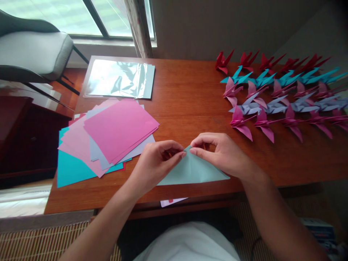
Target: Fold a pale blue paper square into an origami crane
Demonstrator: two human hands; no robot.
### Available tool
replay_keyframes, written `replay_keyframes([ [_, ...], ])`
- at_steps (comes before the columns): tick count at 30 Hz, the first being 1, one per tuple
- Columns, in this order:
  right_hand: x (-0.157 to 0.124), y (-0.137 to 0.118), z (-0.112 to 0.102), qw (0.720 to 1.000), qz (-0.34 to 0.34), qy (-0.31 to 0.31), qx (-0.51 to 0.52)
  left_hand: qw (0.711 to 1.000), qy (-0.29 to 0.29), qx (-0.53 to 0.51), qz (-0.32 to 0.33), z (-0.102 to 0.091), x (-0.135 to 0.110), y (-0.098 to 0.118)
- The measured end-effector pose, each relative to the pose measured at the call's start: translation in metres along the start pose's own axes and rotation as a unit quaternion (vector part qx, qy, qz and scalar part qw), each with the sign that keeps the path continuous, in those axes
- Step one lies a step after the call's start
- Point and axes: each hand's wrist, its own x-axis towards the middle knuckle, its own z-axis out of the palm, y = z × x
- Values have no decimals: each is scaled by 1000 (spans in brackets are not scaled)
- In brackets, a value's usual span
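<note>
A pale blue-green sheet of origami paper (194,170), folded into a triangle, lies near the table's front edge with its long side towards me. At its top corner, my left hand (160,159) pinches the paper between thumb and index finger. My right hand (220,150) pinches the same corner from the other side, fingertips close to the left ones. The triangle's left part is partly hidden behind my left hand; its right corner shows below my right wrist.
Loose pink, lilac and turquoise sheets (119,127) overlap on the left. Behind them lies a shiny plastic packet of paper (116,79). Rows of folded paper cranes (262,123) in several colours stand at the right of the wooden table (179,94). A chair (35,50) stands beyond the left edge.
</note>
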Motion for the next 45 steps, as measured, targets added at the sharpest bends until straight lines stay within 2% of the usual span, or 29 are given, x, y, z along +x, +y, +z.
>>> replay_keyframes([
  [45,1,2,-1,1000,14,-15,14,1000,0,5,-14,1,-1,0],
])
